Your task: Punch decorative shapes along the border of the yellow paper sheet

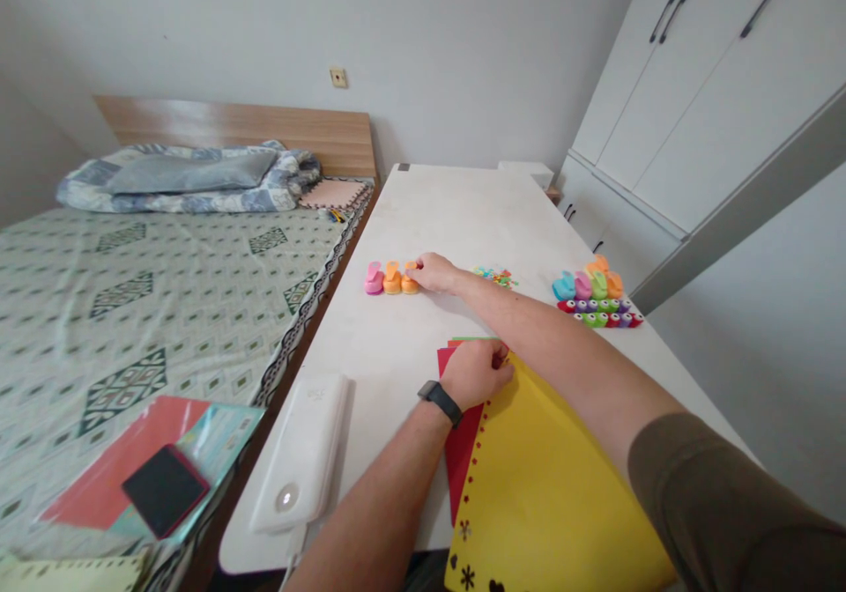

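Observation:
My right hand (436,273) reaches across to the far left of the table, its fingers closed on an orange craft punch (410,286). That punch is the last in a short row, beside another orange punch (392,280) and a pink punch (374,280). Closer to me, my left hand (477,370), with a dark watch on the wrist, pinches the top corner of a yellow sheet of paper (561,477). Small shapes are punched along this sheet's left edge. Red paper (463,460) lies beneath it. My right forearm hides part of the yellow sheet.
Tiny coloured paper cut-outs (495,277) lie mid-table. More punches (588,282) and rows of smaller punches (600,313) stand at the right edge. A white power bank (302,455) with a cable lies at the left. The bed (198,310) holds a phone (165,490) on packaged paper.

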Tool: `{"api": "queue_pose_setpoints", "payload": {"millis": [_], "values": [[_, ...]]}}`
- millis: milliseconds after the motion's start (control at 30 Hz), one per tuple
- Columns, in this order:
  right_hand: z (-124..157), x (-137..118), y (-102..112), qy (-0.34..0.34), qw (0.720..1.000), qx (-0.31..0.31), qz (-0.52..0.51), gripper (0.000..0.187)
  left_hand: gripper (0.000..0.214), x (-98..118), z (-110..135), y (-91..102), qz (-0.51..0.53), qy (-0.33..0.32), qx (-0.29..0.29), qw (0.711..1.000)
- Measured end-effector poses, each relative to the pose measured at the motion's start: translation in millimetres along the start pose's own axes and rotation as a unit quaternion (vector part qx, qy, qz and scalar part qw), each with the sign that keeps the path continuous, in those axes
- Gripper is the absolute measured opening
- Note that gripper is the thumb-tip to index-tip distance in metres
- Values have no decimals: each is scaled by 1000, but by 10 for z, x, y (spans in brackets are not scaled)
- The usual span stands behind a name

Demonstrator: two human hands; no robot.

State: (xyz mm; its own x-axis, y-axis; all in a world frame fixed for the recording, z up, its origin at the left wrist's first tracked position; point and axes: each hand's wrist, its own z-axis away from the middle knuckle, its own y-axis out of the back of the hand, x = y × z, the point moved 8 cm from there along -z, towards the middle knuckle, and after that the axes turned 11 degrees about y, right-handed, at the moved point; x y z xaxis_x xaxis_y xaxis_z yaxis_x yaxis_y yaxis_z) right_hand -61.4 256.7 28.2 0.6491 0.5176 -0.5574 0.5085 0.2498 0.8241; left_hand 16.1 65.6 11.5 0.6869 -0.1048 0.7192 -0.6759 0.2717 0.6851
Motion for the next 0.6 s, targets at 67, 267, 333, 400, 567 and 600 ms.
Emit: {"api": "queue_pose_setpoints", "payload": {"millis": [67,267,333,400,567,600], "values": [[-15,-8,-14,0,1000,6,-1,24,15,1,0,-2,1,2,-3,1000],[-30,65,116,-2,999,33,4,27,17,18,11,31,0,0,3,1000],[-16,165,305,-6,998,54,15,28,17,16,13,28,-1,4,-1,1000],[29,329,577,-14,997,75,32,29,17,12,13,22,-1,8,-5,1000],[399,1098,1539,-87,980,146,100,24,15,-2,5,7,4,12,-7,1000],[528,1296,1752,-112,973,165,116,22,15,-5,3,5,5,11,-7,1000]]}}
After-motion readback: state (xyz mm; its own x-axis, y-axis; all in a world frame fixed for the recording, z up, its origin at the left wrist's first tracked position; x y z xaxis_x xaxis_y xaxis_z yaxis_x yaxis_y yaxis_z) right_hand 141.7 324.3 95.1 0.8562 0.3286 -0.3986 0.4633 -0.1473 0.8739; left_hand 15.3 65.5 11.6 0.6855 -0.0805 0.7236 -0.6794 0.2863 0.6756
